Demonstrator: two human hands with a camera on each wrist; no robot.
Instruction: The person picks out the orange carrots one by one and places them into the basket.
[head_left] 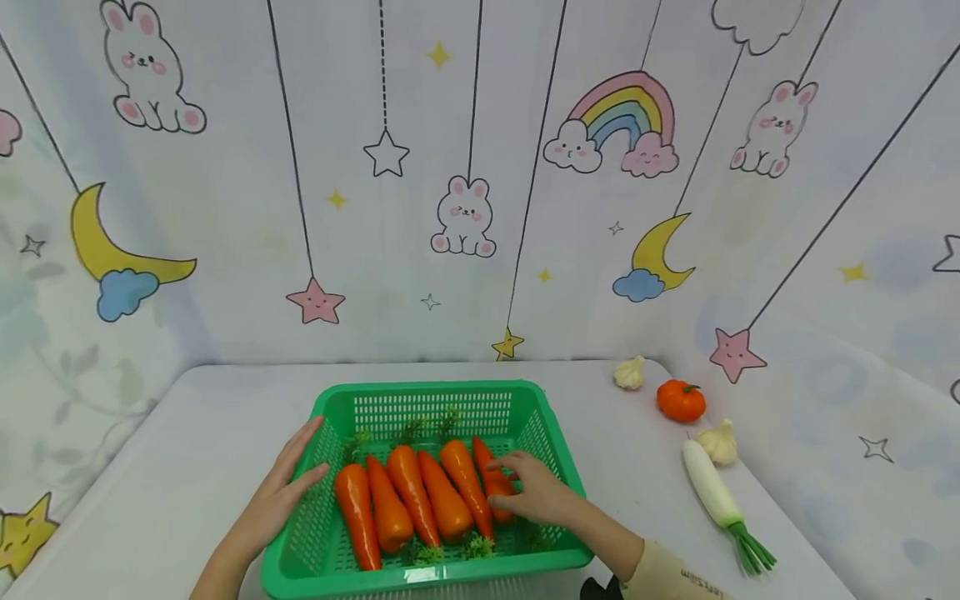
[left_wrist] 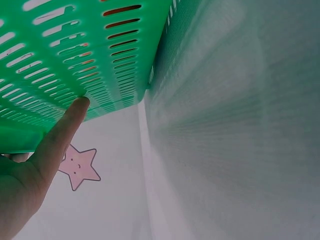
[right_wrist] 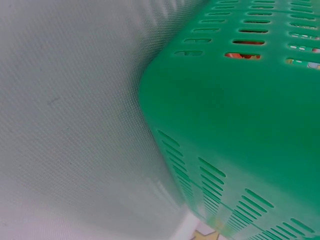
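A green plastic basket (head_left: 551, 479) holds several orange carrots (head_left: 406, 483) side by side, their leafy tops alternating between the far and near ends. My left hand (head_left: 279, 493) rests against the basket's left side, fingers extended and thumb near the rim. In the left wrist view, one finger (left_wrist: 62, 130) of it touches the slotted outer wall. Over the basket's right part, my right hand (head_left: 542, 492) holds the rightmost carrot (head_left: 481, 454), with thumb and fingers curved about it. The right wrist view shows only the basket's outside (right_wrist: 240, 125), so that hand is hidden there.
On the white table (head_left: 202, 442), right of the basket, lie a garlic bulb (head_left: 628, 373), a small orange pumpkin (head_left: 681, 402), a second garlic bulb (head_left: 718, 442) and a white radish (head_left: 712, 485) with green stems. A patterned cloth (head_left: 247, 208) hangs behind the table.
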